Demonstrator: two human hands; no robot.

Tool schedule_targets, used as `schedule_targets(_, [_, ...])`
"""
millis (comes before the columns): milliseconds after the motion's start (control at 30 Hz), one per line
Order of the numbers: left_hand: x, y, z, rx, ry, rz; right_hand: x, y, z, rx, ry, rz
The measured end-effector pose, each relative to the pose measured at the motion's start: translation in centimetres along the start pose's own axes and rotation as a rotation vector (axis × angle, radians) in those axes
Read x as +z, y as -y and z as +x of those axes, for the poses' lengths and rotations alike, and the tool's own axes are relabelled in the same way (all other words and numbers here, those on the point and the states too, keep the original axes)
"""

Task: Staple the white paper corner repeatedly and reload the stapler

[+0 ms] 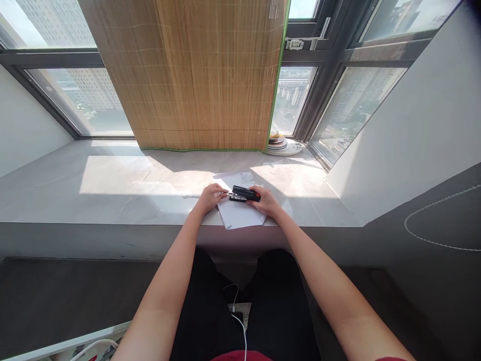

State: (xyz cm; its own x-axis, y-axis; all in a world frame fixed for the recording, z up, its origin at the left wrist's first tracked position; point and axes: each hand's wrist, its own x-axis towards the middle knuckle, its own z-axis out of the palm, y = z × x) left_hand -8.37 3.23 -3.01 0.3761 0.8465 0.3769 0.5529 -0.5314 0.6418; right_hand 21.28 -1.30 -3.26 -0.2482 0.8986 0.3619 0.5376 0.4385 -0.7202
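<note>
Over the window sill, my right hand is closed around the right end of a black stapler, which points left with its arm parted from its base. My left hand is at the stapler's left end, its fingers pinched on a small silvery piece that is too small to name. Beneath the stapler lie white paper sheets, with a small printed patch near their top edge. The sheets reach the front edge of the sill.
A bamboo blind hangs in front of the window behind the sill. Stacked plates or discs stand at the back right by the window frame. A white cable runs between the legs. A beaded cord hangs at right.
</note>
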Motion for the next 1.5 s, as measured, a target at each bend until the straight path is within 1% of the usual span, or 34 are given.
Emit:
schedule_targets(100, [-0.5,0.0,-0.5,-0.106,-0.064,-0.199,-0.1,0.0,0.0,0.026,-0.010,0.003])
schedule_targets(167, [-0.9,-0.2,-0.8,-0.154,-0.086,-0.297,-0.2,0.0,0.0,0.045,-0.023,0.025])
schedule_targets(233, [-1.2,-0.5,-1.1,-0.153,-0.066,-0.363,-0.4,-0.1,0.1,0.060,-0.038,0.058])
schedule_targets(333, [-1.3,-1.1,-1.1,-0.115,-0.032,-0.415,-0.5,-0.3,0.2,0.078,-0.052,0.128])
schedule_targets(433, [-0.9,-1.7,-0.7,-0.011,0.001,-0.369,-0.5,-0.4,0.2,0.045,-0.035,0.188])
schedule_targets(533, [0.1,-2.2,0.1,0.125,0.057,-0.260,-0.4,-0.5,0.2,-0.013,0.003,0.211])
schedule_targets(600, [1.0,-2.7,0.8,0.166,0.041,-0.189,-0.4,-0.6,0.2,-0.020,-0.009,0.224])
schedule_targets(667, [1.8,-3.1,1.4,0.178,-0.004,-0.122,-0.4,-0.7,0.1,-0.005,-0.050,0.236])
schedule_targets(767, [2.6,-3.5,1.9,0.201,-0.033,-0.044,-0.5,-0.7,0.1,0.015,-0.086,0.246])
schedule_targets(900, [2.6,-3.5,1.5,0.194,-0.083,-0.018,-0.5,-0.2,-0.1,-0.009,-0.086,0.241])
schedule_targets(967, [2.2,-3.2,1.3,0.217,-0.062,0.002,-0.4,0.1,-0.1,-0.039,-0.078,0.244])
schedule_targets(1033, [1.6,-2.9,1.6,0.247,-0.048,0.001,-0.4,0.2,-0.1,-0.062,-0.084,0.232])
schedule_targets(1067, [1.3,-2.7,2.1,0.244,-0.067,-0.010,-0.4,0.2,-0.1,-0.059,-0.114,0.219])
schedule_targets(1100, [1.0,-2.5,2.8,0.224,-0.100,-0.015,-0.5,0.1,-0.1,-0.045,-0.173,0.202])
schedule_targets(1167, [0.5,-1.9,4.7,0.132,-0.168,0.034,-0.7,-0.1,-0.1,0.008,-0.373,0.150])
schedule_targets(1200, [0.4,-1.7,5.9,0.071,-0.174,0.100,-0.8,-0.3,-0.1,0.044,-0.491,0.113])
schedule_targets(1267, [0.5,-1.3,8.2,-0.063,-0.110,0.273,-1.1,-0.6,-0.1,0.128,-0.696,0.026])
schedule_targets(1300, [0.8,-1.2,9.2,-0.126,-0.059,0.357,-1.2,-0.8,-0.1,0.172,-0.764,-0.013])
schedule_targets(1333, [1.1,-1.1,10.1,-0.177,-0.003,0.428,-1.3,-1.0,-0.1,0.215,-0.807,-0.041])
schedule_targets(1400, [1.9,-1.1,11.3,-0.226,0.110,0.516,-1.5,-1.4,-0.2,0.279,-0.839,-0.069])
schedule_targets(1433, [2.3,-1.0,11.6,-0.224,0.152,0.535,-1.5,-1.6,-0.2,0.296,-0.839,-0.073])
schedule_targets(1500, [2.9,-0.8,11.8,-0.188,0.185,0.536,-1.4,-2.0,-0.1,0.314,-0.832,-0.071])
